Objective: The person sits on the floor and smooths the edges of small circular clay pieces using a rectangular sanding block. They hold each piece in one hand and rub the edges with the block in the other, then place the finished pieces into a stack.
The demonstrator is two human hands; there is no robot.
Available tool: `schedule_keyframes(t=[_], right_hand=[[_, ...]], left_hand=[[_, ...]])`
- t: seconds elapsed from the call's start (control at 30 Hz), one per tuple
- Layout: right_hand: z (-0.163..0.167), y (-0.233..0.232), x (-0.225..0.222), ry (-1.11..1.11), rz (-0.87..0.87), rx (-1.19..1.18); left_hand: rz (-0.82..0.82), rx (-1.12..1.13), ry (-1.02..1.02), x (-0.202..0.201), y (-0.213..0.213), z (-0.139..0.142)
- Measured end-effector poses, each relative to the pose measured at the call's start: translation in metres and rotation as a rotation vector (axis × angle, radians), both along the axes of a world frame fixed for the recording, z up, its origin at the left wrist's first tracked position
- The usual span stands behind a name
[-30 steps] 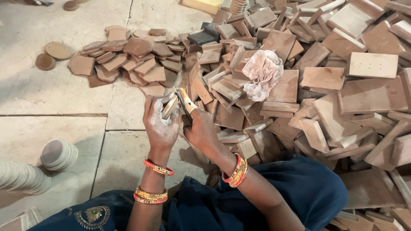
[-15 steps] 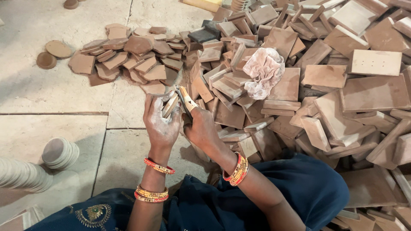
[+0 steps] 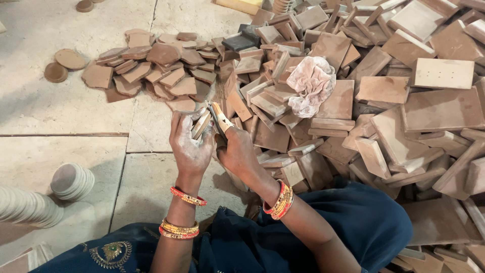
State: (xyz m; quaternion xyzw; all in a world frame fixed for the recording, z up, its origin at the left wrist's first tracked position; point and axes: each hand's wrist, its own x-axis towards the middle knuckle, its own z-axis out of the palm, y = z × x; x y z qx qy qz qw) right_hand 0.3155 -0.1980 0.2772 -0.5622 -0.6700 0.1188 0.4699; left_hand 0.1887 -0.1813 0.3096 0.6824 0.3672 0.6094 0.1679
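A broad heap of squarish clay slabs fills the floor from twelve o'clock round to four o'clock of the hands; it looks like the stock not yet handled. At eleven o'clock lies a smaller, flatter pile of trimmed clay pieces, seemingly the finished share, far less than what remains. A crumpled pale cloth rests on the heap at one o'clock. White discs are stacked at eight o'clock. The left hand has its fingers clamped round a small clay piece, held just above the floor. The right hand has its fingers closed on a thin blade tool, touching that piece's edge.
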Motion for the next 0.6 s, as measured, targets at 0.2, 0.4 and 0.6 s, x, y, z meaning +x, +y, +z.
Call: schedule_keyframes(t=[0.2,0.4,0.6], right_hand=[[-0.0004,0.0004,-0.0012,0.021,0.008,0.020],[-0.0049,0.0024,-0.0009,0.025,-0.012,0.006],[-0.0071,0.0032,-0.0003,0.002,-0.016,0.010]], left_hand=[[0.005,-0.008,-0.010,0.0005,-0.0002,-0.0008],[0.005,0.003,-0.012,0.0006,0.0000,-0.0007],[0.004,0.012,-0.009,0.0003,-0.0003,-0.0012]])
